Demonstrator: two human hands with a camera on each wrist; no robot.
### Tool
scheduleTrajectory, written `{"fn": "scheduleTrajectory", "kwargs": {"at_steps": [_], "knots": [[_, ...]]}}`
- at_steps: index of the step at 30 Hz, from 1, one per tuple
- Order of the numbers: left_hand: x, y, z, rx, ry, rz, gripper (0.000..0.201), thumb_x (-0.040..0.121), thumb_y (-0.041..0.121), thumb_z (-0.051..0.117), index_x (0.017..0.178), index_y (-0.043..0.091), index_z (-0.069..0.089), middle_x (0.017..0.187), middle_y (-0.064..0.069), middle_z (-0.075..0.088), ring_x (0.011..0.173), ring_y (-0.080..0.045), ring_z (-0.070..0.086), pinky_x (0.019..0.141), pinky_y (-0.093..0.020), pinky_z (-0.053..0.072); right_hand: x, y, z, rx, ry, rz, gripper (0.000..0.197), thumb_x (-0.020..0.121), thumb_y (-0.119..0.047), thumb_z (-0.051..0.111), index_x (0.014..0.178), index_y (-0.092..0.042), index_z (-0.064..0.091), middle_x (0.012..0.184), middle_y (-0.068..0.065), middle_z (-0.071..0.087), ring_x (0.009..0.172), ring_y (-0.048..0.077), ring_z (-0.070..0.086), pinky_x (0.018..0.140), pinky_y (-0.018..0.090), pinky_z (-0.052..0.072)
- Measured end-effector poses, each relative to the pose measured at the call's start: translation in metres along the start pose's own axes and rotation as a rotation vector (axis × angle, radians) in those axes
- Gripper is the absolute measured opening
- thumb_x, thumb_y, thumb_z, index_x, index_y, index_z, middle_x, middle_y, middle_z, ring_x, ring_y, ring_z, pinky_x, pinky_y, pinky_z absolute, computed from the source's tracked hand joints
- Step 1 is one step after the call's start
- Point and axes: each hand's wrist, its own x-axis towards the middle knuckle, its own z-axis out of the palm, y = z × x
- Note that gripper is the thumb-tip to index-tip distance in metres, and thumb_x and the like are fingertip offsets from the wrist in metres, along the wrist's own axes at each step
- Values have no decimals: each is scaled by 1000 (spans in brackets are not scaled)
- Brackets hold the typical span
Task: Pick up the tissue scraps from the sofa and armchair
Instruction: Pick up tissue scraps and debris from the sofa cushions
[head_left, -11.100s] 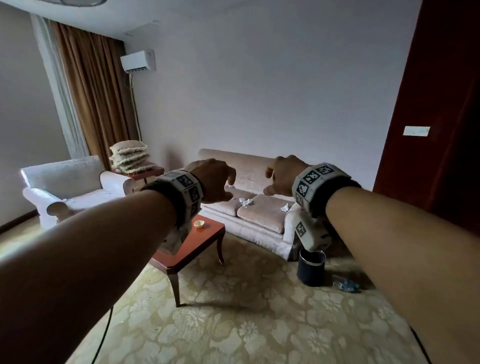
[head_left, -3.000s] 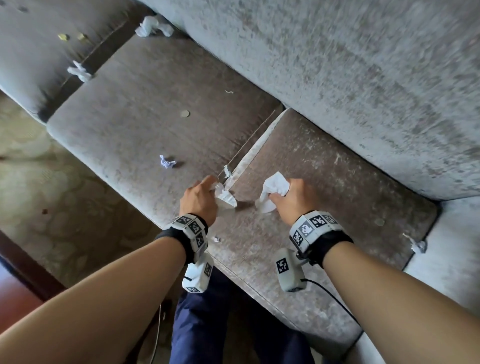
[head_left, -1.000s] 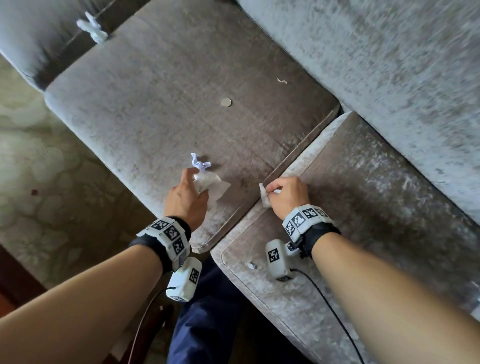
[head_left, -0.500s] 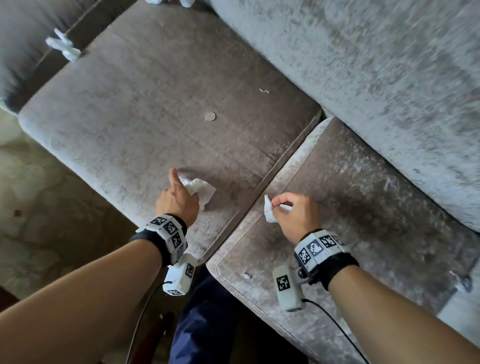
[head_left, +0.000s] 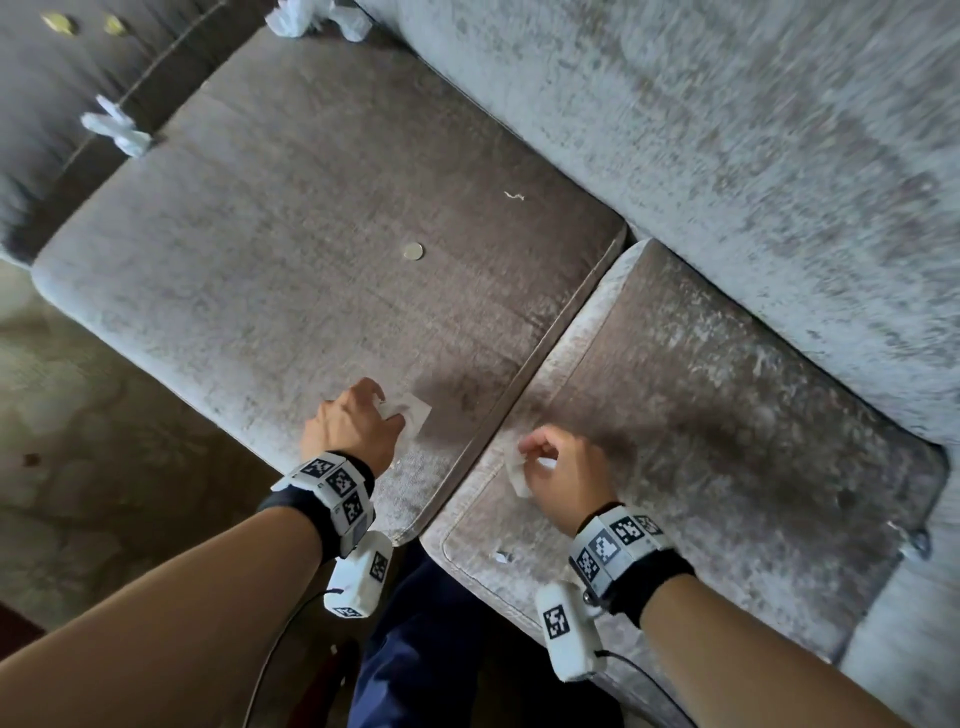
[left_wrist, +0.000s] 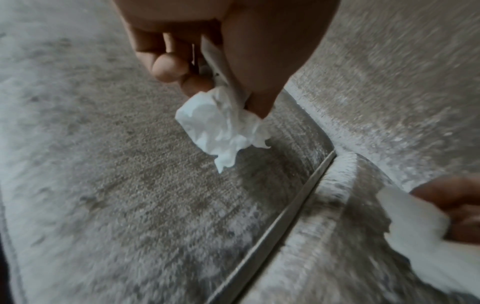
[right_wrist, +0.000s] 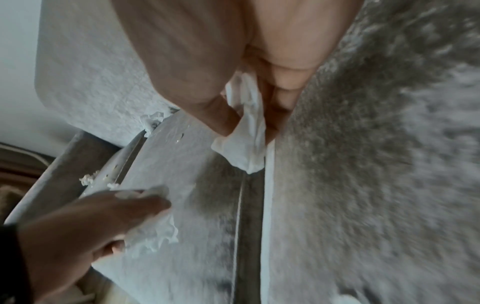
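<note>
I am above a grey velvet sofa (head_left: 291, 270) with two seat cushions. My left hand (head_left: 358, 426) grips a crumpled white tissue (left_wrist: 221, 127) over the left cushion's front right corner. My right hand (head_left: 561, 473) pinches another white tissue (right_wrist: 246, 144) over the right cushion, near the seam. Loose scraps lie on the sofa: one (head_left: 117, 127) in the gap at the far left, two (head_left: 317, 18) at the back of the left cushion, a tiny one (head_left: 501, 557) near the right cushion's front edge, and one (head_left: 917, 540) at the far right.
A coin-like disc (head_left: 413, 252) and a thin thread (head_left: 514, 196) lie on the left cushion. Two small yellowish bits (head_left: 83, 23) sit on the far left cushion. Patterned carpet (head_left: 78, 467) lies to the left of the sofa. My dark blue trousers (head_left: 415, 649) touch its front.
The small scrap in front of my left hand is gone from the cushion; that hand closed over it with its tissue. My right hand drew back slightly, still holding its tissue. The view shifted.
</note>
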Motion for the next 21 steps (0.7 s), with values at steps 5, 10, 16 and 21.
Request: {"fn": "scheduleTrajectory", "kwargs": {"at_steps": [5,10,16,21], "knots": [[-29,0,7,-45,-18,79,27,84,44,68,103,26,66,105,-4,62,79,-22,55,67,-32,48,-32,22,15,-53,-75,9,20,83,-3,56,89,-16,70,82,-6,67,72,4,58,56,-3,37],[-57,-1,23,-107,15,116,28,80,40,72,99,21,68,113,-5,58,82,-18,47,70,-29,38,-53,39,26,-37,-70,-36,14,82,-3,56,83,-10,69,75,-1,66,69,13,60,52,7,41],[-97,-11,47,-127,44,129,26,80,35,72,99,19,66,107,-6,64,86,-20,49,70,-27,36,-55,59,33,-37,-4,-72,12,85,-16,63,87,-8,71,86,7,73,80,23,67,66,25,50],[-124,-16,67,-133,59,130,26,79,37,71,98,20,65,97,-5,66,80,-21,50,68,-27,39,-64,78,42,-45,23,-112,14,85,-12,61,92,-12,73,93,5,75,91,22,69,79,34,56]]}}
